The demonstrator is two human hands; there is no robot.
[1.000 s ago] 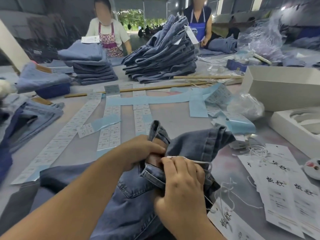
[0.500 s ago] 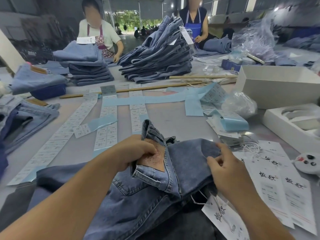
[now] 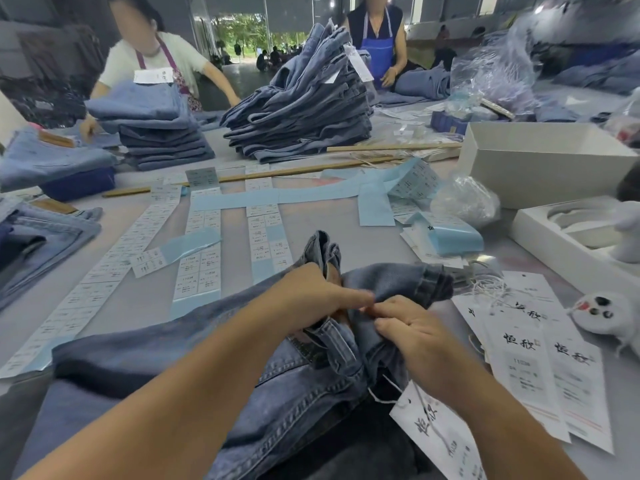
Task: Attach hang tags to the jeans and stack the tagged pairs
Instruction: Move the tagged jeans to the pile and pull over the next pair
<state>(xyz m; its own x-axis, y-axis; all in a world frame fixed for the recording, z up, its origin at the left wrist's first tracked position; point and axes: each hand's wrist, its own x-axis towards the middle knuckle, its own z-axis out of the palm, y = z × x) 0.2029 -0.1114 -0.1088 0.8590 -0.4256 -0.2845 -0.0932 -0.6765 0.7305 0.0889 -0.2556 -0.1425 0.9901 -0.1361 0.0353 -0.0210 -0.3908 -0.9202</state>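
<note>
At six o'clock, low in the view, the left hand [image 3: 311, 296] grips the bunched waistband of the jeans [image 3: 194, 368], while the right hand [image 3: 412, 332] pinches the denim just beside it, fingers curled. A hang tag [image 3: 436, 431] dangles by white string at five o'clock, so the tagging step seems nearly done; next probably comes folding and stacking. Loose tags [image 3: 540, 358] at three o'clock bear brushed characters and "11038"; label strips [image 3: 201, 271] at eleven o'clock repeat "11038".
</note>
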